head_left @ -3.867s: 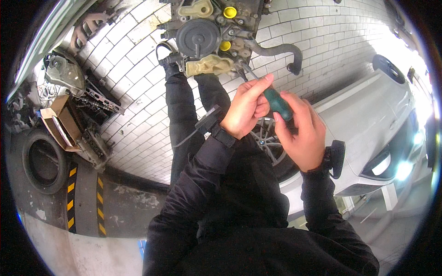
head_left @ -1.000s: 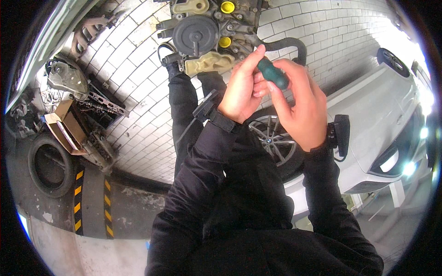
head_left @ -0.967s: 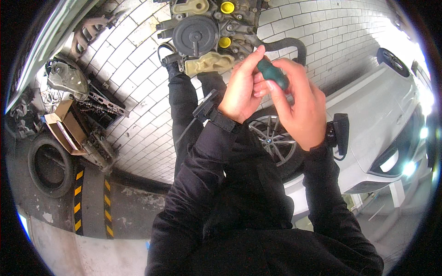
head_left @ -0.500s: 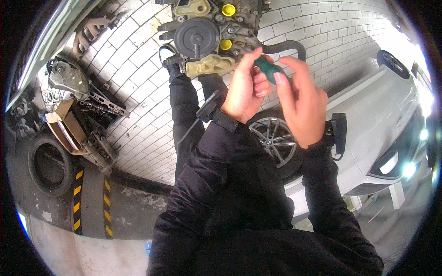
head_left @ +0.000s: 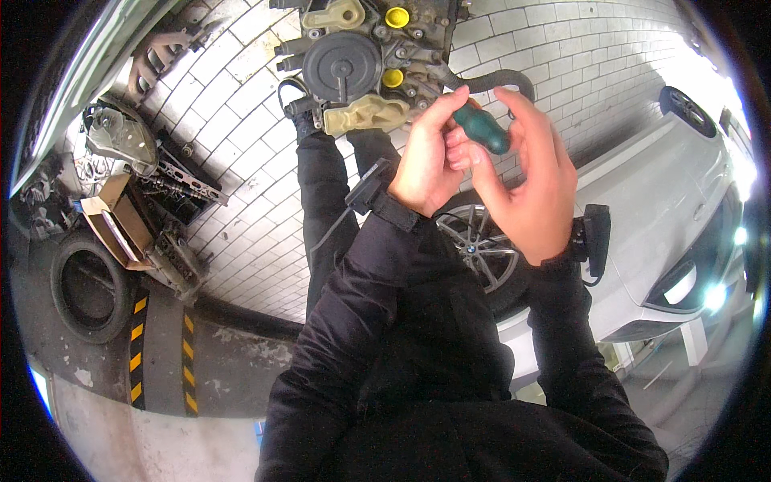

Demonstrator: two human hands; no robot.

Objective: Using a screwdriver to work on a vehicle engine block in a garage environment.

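Held up in front of the engine is a dark green, rounded handle-shaped thing point(head_left: 484, 131) with a bit of orange at its far end. My left hand point(head_left: 430, 161) is closed on it, thumb raised beside its far end and fingers curled underneath. On the other side my right hand point(head_left: 534, 173) stands with thumb and index finger apart, cupped around the green thing without a clear grip. Beyond both hands lies the dirty engine point(head_left: 426, 48), with a round black cover point(head_left: 343, 68), yellow caps point(head_left: 393, 78) and a beige plastic part point(head_left: 365, 116).
A black hose point(head_left: 502, 79) curves off the engine's right side. A light-coloured car point(head_left: 658, 185) stands to the right. At the left are a headlight point(head_left: 120, 138), a cardboard box point(head_left: 116, 221), a tyre point(head_left: 88, 285) and yellow-black floor stripes point(head_left: 136, 353).
My right thumb has slid down off the green thing and the right fingers have spread. The green thing has turned slightly and shows more of its body.
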